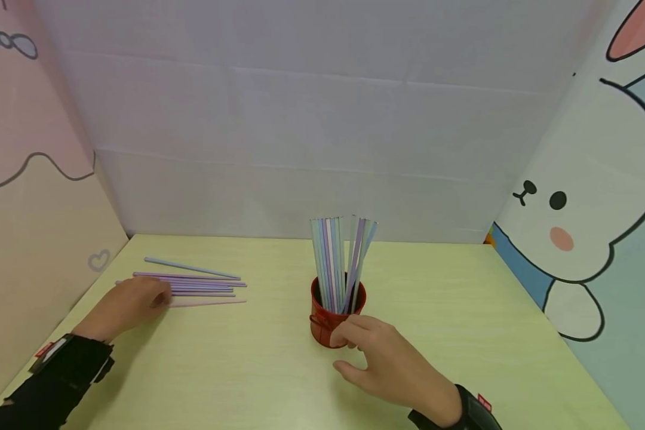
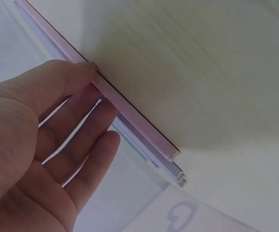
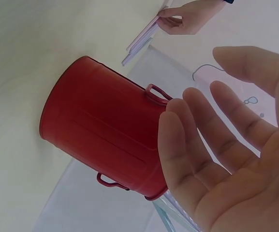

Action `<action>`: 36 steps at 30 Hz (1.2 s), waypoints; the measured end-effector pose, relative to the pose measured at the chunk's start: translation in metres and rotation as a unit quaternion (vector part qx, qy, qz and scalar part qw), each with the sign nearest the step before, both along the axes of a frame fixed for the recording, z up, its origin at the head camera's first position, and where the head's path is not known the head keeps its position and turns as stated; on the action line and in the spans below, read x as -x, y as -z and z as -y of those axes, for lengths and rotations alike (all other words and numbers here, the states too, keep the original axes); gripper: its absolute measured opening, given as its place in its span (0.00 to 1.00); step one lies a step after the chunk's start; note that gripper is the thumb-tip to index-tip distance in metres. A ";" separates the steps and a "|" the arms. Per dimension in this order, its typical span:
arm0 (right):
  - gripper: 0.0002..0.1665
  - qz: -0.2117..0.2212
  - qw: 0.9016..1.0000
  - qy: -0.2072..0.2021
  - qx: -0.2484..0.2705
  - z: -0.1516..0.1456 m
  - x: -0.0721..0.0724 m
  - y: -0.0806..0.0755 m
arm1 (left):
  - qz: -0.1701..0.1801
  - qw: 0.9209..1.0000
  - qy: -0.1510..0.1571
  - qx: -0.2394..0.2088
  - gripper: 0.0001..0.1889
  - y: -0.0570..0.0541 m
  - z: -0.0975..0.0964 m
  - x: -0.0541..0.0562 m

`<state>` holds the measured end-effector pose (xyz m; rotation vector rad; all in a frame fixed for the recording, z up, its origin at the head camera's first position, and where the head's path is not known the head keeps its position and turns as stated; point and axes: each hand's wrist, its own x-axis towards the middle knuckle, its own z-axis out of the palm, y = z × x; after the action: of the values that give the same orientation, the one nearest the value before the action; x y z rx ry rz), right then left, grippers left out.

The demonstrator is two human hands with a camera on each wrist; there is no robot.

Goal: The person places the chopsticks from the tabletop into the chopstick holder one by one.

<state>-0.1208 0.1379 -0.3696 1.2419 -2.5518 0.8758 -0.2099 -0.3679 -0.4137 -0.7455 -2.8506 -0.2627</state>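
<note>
At the left of the table my left hand [image 1: 134, 298] is over the near ends of several straws. Its thumb and forefinger pinch a pink straw [image 2: 134, 116], the nearest one, as the left wrist view shows. Beside it lie purple straws [image 1: 209, 284], partly hidden by the hand in the head view, and a blue straw [image 1: 188, 265] farther back. A small red bucket [image 1: 320, 329] with side handles stands upright mid-table, holding a bunch of pastel straws [image 1: 328, 257]. My right hand [image 1: 381, 358] hovers at the bucket's near right side, fingers spread and loosely bent, holding nothing.
The pale yellow table [image 1: 258, 370] ends against a white back wall [image 1: 301, 119]. A printed panel with a cartoon rabbit [image 1: 591, 227] rises on the right, and a pink and cream panel [image 1: 37, 227] on the left.
</note>
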 end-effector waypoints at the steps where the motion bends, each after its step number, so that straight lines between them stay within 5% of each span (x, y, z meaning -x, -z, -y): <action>1: 0.19 -0.001 1.000 -0.001 0.001 0.000 0.000 0.000 | 0.003 1.000 0.004 -0.002 0.18 0.000 0.001 0.000; 8: 0.19 0.002 1.000 -0.006 0.005 -0.003 0.001 -0.001 | 0.036 0.999 0.040 0.001 0.26 -0.006 -0.001 -0.003; 13: 0.18 -0.005 1.000 -0.006 0.012 -0.005 0.002 -0.003 | 0.049 0.995 0.081 0.001 0.22 -0.024 -0.018 -0.017; 21: 0.18 -0.005 1.000 0.002 0.019 0.000 -0.001 -0.009 | 0.011 0.989 0.149 -0.004 0.18 -0.054 -0.071 -0.046; 27: 0.18 -0.024 1.000 -0.003 0.020 0.007 -0.004 -0.011 | -0.011 0.982 0.189 -0.022 0.18 -0.060 -0.113 -0.061; 36: 0.17 -0.046 0.999 0.004 -0.009 0.019 -0.007 -0.010 | 0.043 0.980 0.191 -0.023 0.13 -0.063 -0.180 -0.078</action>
<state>-0.1143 0.1184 -0.3600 1.2461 -2.4955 0.7766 -0.1319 -0.1877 -0.3508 -1.2994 -2.7463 -0.4200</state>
